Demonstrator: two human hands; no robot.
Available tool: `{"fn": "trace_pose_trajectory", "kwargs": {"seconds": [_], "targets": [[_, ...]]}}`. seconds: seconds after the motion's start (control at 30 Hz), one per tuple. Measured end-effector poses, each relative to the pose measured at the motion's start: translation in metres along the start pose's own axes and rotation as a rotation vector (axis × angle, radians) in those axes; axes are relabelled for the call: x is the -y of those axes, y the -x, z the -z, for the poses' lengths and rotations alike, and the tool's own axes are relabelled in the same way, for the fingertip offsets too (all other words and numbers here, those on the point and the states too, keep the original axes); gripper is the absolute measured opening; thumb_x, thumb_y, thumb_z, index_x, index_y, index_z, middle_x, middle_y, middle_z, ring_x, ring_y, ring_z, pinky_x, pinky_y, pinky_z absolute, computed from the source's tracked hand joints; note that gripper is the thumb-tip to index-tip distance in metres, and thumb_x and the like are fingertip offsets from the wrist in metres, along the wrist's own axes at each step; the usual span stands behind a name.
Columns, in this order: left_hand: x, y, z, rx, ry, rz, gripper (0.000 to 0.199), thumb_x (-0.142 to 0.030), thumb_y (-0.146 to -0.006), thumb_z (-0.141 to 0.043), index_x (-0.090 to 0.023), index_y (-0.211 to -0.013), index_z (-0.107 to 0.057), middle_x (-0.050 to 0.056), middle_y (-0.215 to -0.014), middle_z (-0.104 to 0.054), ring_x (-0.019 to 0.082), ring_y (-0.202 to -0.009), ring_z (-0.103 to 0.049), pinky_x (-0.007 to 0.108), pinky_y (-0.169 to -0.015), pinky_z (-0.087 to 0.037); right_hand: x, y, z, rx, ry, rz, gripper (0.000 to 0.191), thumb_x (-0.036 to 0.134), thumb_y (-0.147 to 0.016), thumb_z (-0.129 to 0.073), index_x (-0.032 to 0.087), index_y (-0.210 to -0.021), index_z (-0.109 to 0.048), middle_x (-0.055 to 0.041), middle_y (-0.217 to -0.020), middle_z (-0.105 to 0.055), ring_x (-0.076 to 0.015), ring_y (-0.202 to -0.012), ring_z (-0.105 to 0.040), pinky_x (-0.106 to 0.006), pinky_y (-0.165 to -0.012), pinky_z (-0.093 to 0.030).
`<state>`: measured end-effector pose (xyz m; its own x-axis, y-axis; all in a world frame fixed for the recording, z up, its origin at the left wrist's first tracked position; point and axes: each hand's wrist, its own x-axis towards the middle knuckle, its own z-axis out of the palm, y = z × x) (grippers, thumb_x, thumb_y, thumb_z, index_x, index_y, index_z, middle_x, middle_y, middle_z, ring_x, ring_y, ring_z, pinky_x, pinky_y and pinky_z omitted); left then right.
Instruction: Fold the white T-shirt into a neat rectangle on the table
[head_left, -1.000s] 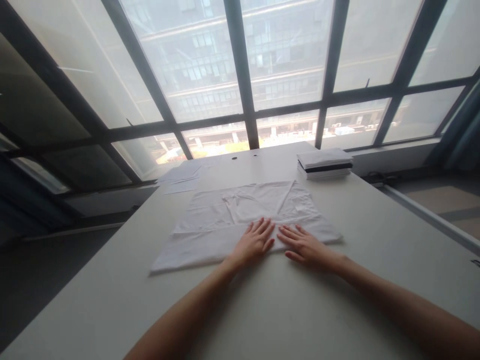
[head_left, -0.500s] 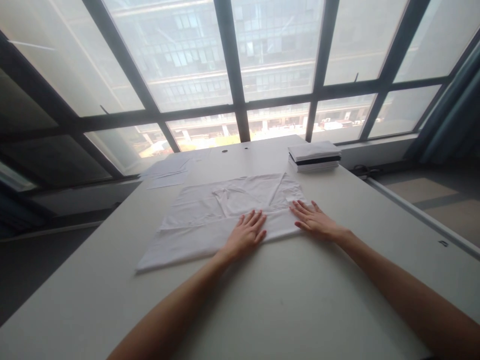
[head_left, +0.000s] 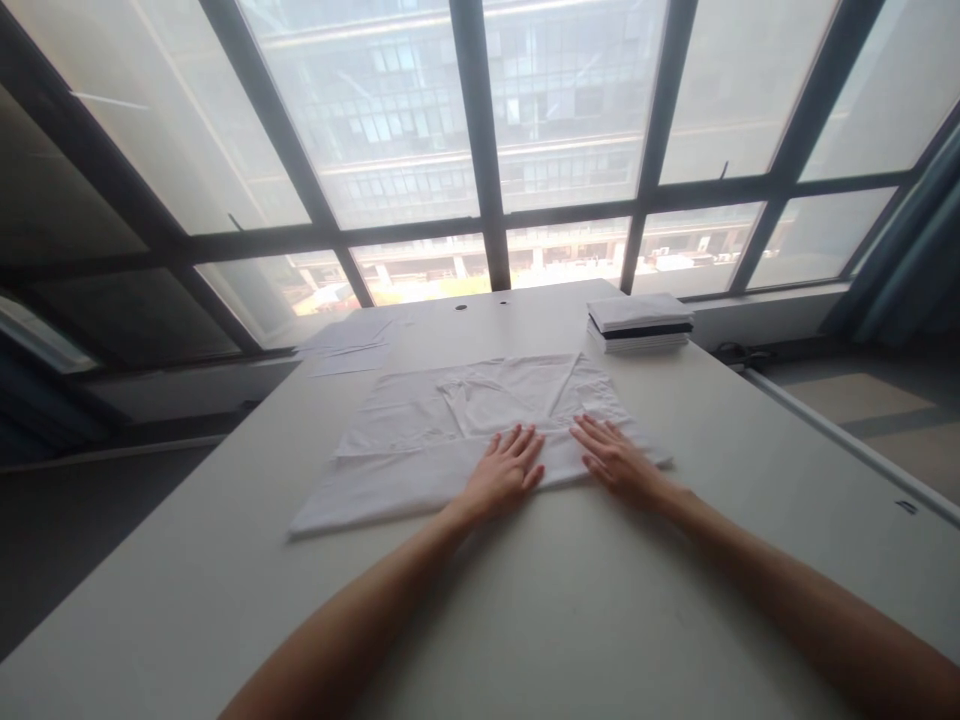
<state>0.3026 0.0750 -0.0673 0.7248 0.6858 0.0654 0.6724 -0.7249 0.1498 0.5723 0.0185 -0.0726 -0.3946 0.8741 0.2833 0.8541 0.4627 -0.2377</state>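
Under both my flat palms lies the white cloth (head_left: 465, 440), its long axis running left to right across the surface (head_left: 600, 600); left hand (head_left: 504, 474) and right hand (head_left: 615, 460) press its near folded edge, fingers spread, gripping nothing

White cloth (head_left: 465, 430) spread flat on table, near edge folded over into a long band, creased at centre; lying under both flat palms, stretching farther beyond the left hand (head_left: 504, 473) than beyond the right hand (head_left: 613, 460).
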Motion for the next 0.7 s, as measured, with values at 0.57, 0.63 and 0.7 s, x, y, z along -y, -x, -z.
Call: {"fn": "trace_pose_trajectory", "kwargs": {"seconds": [0.57, 0.63, 0.7], "targets": [[-0.007, 0.003, 0.009, 0.015, 0.018, 0.008, 0.061, -0.052, -0.106, -0.030, -0.024, -0.160, -0.028, 0.006, -0.168, -0.019, 0.027, -0.155, -0.011, 0.053, -0.123, -0.015, 0.006, 0.000, -0.006, 0.180, -0.041, 0.100, 0.056, 0.049, -0.107, -0.029, 0.029, -0.159, -0.030, -0.0066, -0.164, -0.026, -0.0250, -0.153, -0.019, -0.055, -0.124, -0.014], [-0.004, 0.003, 0.010, 0.029, 0.020, -0.003, 0.061, -0.053, -0.106, -0.029, -0.025, -0.161, -0.027, 0.005, -0.168, -0.018, 0.027, -0.155, -0.011, 0.054, -0.123, -0.015, 0.005, -0.001, -0.007, 0.181, -0.039, 0.100, 0.056, 0.050, -0.106, -0.029, 0.029, -0.159, -0.031, -0.0066, -0.164, -0.026, -0.0251, -0.153, -0.019, -0.055, -0.124, -0.014], [-0.001, 0.004, 0.012, 0.051, 0.024, -0.011, 0.061, -0.055, -0.106, -0.028, -0.028, -0.161, -0.025, 0.004, -0.168, -0.016, 0.027, -0.156, -0.010, 0.054, -0.123, -0.014, 0.005, -0.001, -0.007, 0.174, -0.042, 0.105, 0.057, 0.051, -0.106, -0.031, 0.029, -0.158, -0.032, -0.0063, -0.164, -0.026, -0.0257, -0.153, -0.020, -0.055, -0.124, -0.014]]}}
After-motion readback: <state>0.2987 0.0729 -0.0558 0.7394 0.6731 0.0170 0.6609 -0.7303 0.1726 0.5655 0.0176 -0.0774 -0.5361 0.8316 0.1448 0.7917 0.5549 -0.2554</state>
